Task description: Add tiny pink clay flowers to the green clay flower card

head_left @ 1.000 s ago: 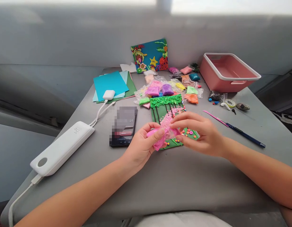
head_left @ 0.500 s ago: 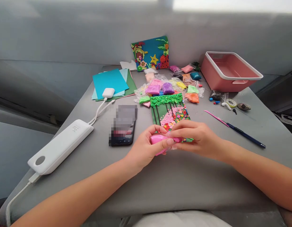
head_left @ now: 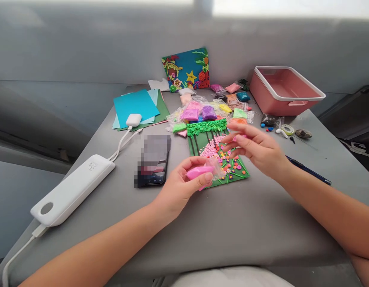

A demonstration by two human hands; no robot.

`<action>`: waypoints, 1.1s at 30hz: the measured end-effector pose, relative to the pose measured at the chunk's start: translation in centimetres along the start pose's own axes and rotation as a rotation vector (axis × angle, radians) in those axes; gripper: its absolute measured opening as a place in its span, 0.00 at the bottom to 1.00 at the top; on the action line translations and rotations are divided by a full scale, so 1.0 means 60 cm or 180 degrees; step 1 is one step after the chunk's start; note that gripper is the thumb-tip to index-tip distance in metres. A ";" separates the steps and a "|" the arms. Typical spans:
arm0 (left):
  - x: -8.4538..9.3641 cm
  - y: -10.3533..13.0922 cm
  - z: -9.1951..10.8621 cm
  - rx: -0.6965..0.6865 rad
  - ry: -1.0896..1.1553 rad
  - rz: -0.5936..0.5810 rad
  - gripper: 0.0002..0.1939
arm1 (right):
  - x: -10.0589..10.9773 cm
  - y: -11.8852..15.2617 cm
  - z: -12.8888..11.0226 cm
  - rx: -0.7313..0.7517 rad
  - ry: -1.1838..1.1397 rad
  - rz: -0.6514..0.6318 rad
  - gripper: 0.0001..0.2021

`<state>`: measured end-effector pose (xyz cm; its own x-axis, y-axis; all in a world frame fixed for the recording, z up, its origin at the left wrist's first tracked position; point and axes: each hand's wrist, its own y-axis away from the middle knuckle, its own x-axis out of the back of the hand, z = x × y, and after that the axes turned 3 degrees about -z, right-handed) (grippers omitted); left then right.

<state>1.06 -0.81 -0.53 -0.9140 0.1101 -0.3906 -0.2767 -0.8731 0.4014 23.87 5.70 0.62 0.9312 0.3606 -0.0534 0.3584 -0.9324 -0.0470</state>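
Left hand [head_left: 180, 187] had its thumb and fingers closed around a soft bright-pink clay packet in clear plastic [head_left: 200, 172], covering the lower-left corner of the green rectangular card with raised flowers [head_left: 203, 140]. Right hand [head_left: 262, 151] was pinching a small bright-pink clay lump [head_left: 240, 138], mostly hidden by fingers, over the card's right edge, and that wrist cut off one end of the slim dark-blue pen [head_left: 310, 170]. Plenty of bare smooth grey tabletop [head_left: 232, 231] lay between card and near edge, though.
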 end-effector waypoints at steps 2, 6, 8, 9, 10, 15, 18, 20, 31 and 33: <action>0.000 -0.001 0.002 -0.0017 0.0106 0.0087 0.23 | -0.014 0.008 0.007 -0.0306 -0.0077 -0.0426 0.24; 0.000 -0.003 0.002 -0.0057 0.0249 0.0182 0.23 | -0.033 0.024 0.010 -0.0710 0.0095 -0.0804 0.27; 0.003 -0.004 0.001 -0.0099 0.0288 0.0208 0.24 | -0.036 0.027 0.011 -0.0714 0.0174 -0.0745 0.23; 0.004 -0.005 0.000 -0.0124 0.0307 0.0214 0.24 | -0.036 0.027 0.013 -0.0679 0.0204 -0.0710 0.21; 0.005 -0.006 -0.002 -0.0154 0.0325 0.0214 0.24 | -0.036 0.027 0.014 -0.0636 0.0234 -0.0689 0.20; 0.008 -0.009 -0.008 -0.0355 0.0360 0.0228 0.21 | -0.048 0.033 0.020 -0.0429 0.0540 -0.0637 0.22; 0.007 -0.008 -0.009 -0.0448 0.0266 0.0176 0.19 | -0.061 0.040 0.020 -0.0185 0.0843 -0.0534 0.16; 0.004 -0.006 -0.008 -0.0511 0.0176 0.0096 0.17 | -0.066 0.044 0.020 0.0055 0.1063 -0.0346 0.12; 0.000 -0.001 -0.008 -0.0486 -0.0268 -0.0237 0.14 | -0.067 0.051 0.018 0.1023 0.1772 -0.0153 0.05; 0.003 -0.002 -0.009 -0.0502 -0.0287 -0.0175 0.15 | -0.066 0.050 0.017 0.1051 0.1789 -0.0108 0.05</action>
<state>1.11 -0.94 -1.12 -0.9236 0.1955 -0.3297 -0.2834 -0.9275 0.2439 21.16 1.49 -0.32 0.8448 0.2385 0.4790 0.4323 -0.8318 -0.3483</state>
